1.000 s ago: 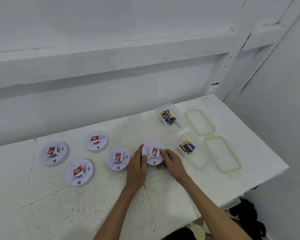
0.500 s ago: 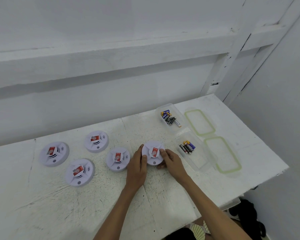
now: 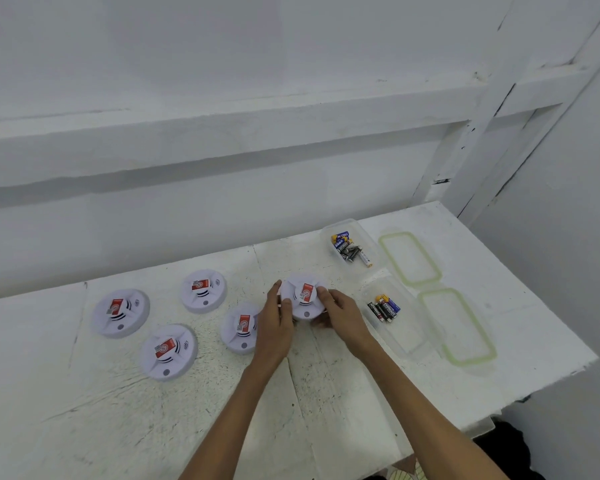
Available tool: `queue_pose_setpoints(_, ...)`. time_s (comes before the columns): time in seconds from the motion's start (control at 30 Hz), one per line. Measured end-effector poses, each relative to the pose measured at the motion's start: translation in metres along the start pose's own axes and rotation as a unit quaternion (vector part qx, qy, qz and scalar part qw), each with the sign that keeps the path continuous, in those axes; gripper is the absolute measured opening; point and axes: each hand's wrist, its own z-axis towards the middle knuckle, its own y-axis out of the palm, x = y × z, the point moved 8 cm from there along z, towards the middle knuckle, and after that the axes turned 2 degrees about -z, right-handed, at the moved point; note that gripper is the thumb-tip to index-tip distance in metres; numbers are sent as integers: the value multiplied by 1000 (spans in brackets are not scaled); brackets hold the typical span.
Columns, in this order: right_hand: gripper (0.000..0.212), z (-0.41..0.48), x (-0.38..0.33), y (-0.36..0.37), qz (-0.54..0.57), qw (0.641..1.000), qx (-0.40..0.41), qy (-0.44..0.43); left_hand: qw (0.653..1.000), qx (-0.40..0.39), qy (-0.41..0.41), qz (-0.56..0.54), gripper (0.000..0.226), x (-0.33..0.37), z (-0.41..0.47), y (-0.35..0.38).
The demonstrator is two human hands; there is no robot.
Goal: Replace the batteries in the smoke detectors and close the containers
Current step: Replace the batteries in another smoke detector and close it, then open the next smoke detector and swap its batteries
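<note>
Detector [image 3: 303, 296] lifted slightly; left grip [image 3: 272, 327] and right grip [image 3: 342, 315] clasp its rim; batteries [image 3: 383, 308] lie right, nearer the right grip.

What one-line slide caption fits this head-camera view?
Left hand and right hand grip a round white smoke detector between four more detectors and two open clear plastic battery containers.

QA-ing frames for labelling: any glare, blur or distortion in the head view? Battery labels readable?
Head view: soft even light, no glare; the smoke detector in the left hand and right hand is sharp. Head view, edges: wide-angle skew, corner post leans. Head view: far batteries' print partly legible, near batteries' too small.
</note>
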Motion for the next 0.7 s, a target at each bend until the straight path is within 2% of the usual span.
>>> queue_pose_setpoints(0.1,41,21,-14,17,5,1000,-7,24,999,37,-33,13,33,0,27,-22)
queue_pose_setpoints(0.2,40,35,-24,30,26,998,22,50,996,25,-74,31,25,2,50,-39)
queue_pose_setpoints(0.33,31,51,-26,44,-16,999,33,41,993,13,-87,75,18,4,67,-56)
queue_pose_setpoints(0.43,23,58,-31,55,-77,996,27,26,990,11,-86,108,27,3,77,-65)
queue_pose_setpoints(0.5,18,57,-36,59,-122,992,21,16,988,1,-86,130,20,3,78,-64)
queue_pose_setpoints(0.53,17,59,-37,60,-143,989,19,9,986,-3,-85,141,12,3,77,-63)
queue_pose_setpoints(0.7,21,62,-34,64,-198,980,0,-4,982,1,-84,168,21,-5,72,-60)
